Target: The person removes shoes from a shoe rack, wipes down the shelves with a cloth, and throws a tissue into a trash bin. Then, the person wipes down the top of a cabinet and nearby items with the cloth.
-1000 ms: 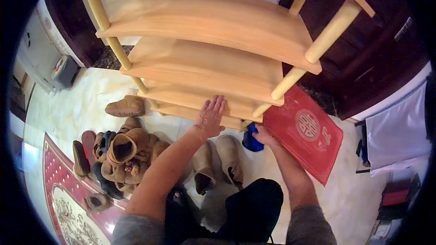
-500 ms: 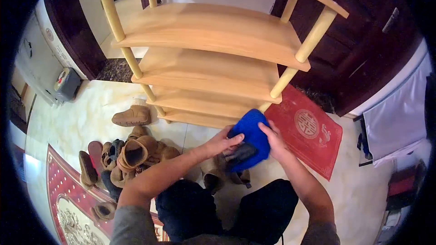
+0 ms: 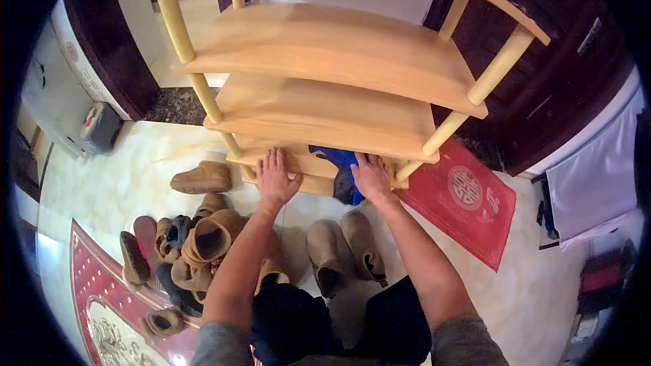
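Grasping crumpled blue cloth (image 3: 344, 160), right hand (image 3: 370, 177) sits at smooth wooden shelf (image 3: 306, 162); left hand (image 3: 274, 177) rests splayed there

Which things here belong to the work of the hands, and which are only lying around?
In the work:
- blue cloth, at the right hand
- wooden shelf rack, with the left hand on it, low down

Lying around:
- beige boots
- heap of brown footwear
- red mat

1. Red mat (image 3: 456, 215): pale round emblem (image 3: 464, 186), character-like strokes; smaller pale motif (image 3: 494, 206) just beside. Not readable as text.
2. White strip (image 3: 64, 27), far left: round mark (image 3: 71, 51), fainter marks (image 3: 93, 81) below; too small to read.
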`<state>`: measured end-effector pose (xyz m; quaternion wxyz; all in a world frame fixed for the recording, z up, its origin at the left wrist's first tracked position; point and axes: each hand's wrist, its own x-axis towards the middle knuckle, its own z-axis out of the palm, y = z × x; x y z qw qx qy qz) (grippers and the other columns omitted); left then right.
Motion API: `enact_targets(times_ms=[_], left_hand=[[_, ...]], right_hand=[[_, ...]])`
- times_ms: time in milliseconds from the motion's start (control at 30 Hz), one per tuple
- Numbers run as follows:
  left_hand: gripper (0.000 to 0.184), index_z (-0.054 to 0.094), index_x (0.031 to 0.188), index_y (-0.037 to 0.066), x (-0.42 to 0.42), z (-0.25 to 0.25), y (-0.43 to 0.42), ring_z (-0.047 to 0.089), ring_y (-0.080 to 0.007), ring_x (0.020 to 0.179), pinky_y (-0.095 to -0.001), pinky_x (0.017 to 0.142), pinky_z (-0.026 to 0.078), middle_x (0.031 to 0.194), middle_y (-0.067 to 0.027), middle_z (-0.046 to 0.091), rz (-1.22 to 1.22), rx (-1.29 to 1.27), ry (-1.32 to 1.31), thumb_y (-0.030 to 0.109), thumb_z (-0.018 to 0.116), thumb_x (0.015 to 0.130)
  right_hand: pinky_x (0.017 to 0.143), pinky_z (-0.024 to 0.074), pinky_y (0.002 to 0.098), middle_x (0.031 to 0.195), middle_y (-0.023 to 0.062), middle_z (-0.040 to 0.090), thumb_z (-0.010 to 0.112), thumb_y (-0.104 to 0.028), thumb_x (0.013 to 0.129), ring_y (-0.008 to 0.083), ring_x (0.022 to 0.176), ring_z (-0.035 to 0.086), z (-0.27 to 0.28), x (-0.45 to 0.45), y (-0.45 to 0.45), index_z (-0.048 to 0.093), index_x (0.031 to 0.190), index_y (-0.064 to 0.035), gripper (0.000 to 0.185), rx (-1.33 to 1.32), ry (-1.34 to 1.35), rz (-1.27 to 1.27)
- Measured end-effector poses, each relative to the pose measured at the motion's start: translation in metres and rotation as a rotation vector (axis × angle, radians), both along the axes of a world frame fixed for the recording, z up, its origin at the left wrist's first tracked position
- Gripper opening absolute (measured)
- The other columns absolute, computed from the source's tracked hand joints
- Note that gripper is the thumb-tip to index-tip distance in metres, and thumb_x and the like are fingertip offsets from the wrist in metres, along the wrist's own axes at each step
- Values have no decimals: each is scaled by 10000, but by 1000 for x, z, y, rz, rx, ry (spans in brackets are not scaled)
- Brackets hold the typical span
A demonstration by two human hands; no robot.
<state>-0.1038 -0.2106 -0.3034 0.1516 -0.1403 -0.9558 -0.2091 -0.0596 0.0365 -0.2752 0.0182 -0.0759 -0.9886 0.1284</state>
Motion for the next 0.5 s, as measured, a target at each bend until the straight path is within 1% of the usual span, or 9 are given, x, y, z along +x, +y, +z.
enact_targets(times_ms=[67, 100, 167, 200, 300, 333, 433, 467, 500], left_hand=[[830, 301, 1465, 50, 1, -7, -4, 361, -349, 1343, -501, 1143, 219, 1416, -186, 424, -9, -73, 19, 258, 655, 744], [829, 296, 1467, 47, 3, -5, -5, 363, -349, 1340, -501, 1142, 221, 1418, -187, 423, -2, -65, 18, 246, 651, 744], [828, 286, 1470, 41, 5, 1, -3, 368, -350, 1335, -501, 1140, 224, 1422, -188, 422, 10, -44, 23, 224, 641, 745], [797, 322, 1466, 68, 7, 3, -4, 378, -349, 1324, -499, 1134, 235, 1417, -187, 431, -4, 8, 32, 210, 653, 755], [733, 398, 1439, 114, 7, -3, -5, 389, -351, 1313, -496, 1126, 248, 1409, -185, 441, -43, -116, 104, 209, 673, 766], [658, 496, 1380, 142, 5, -3, -4, 387, -349, 1316, -500, 1118, 257, 1412, -179, 441, -29, -79, 88, 219, 706, 762], [605, 556, 1327, 150, 6, 2, -5, 375, -350, 1327, -522, 1114, 254, 1417, -177, 437, -16, -68, 108, 237, 730, 754], [584, 590, 1292, 153, 7, 7, -5, 341, -349, 1364, -553, 1117, 234, 1442, -167, 421, -2, -69, 113, 261, 750, 741], [585, 589, 1293, 161, 6, 12, -7, 327, -348, 1377, -560, 1123, 220, 1446, -161, 421, -6, -102, 104, 266, 751, 742]], right_hand=[[1094, 284, 544, 1504, 187, 316, 493, -378, 948, 424, 1350, 337, 10, 4, 1, 327, 1480, -223, 578, -15, -64, -7], [1100, 273, 543, 1507, 188, 313, 492, -376, 949, 426, 1352, 334, 17, 4, -1, 323, 1482, -221, 580, -21, -91, -8], [1105, 252, 554, 1509, 192, 308, 489, -360, 953, 424, 1366, 312, 13, 3, -7, 332, 1476, -216, 565, -7, -33, -18], [1108, 242, 559, 1511, 194, 306, 488, -351, 955, 422, 1373, 302, 11, 3, -8, 336, 1474, -213, 558, 3, -7, -28], [1090, 254, 584, 1507, 208, 300, 495, -299, 949, 420, 1388, 271, 6, 2, -12, 352, 1459, -193, 540, 46, 0, -38], [1084, 259, 593, 1506, 213, 298, 498, -281, 947, 419, 1392, 261, 4, 0, -14, 357, 1454, -186, 534, 56, 7, -35], [1087, 268, 590, 1479, 217, 355, 492, -254, 944, 436, 1366, 309, 2, -10, -22, 367, 1451, -183, 527, 200, -78, -47], [1095, 270, 572, 1468, 218, 375, 493, -263, 944, 431, 1360, 324, 3, -14, -21, 371, 1449, -171, 528, 178, -74, 3], [1102, 273, 554, 1457, 218, 394, 494, -273, 944, 426, 1355, 339, 4, -16, -15, 374, 1447, -158, 530, 158, -72, 49]])
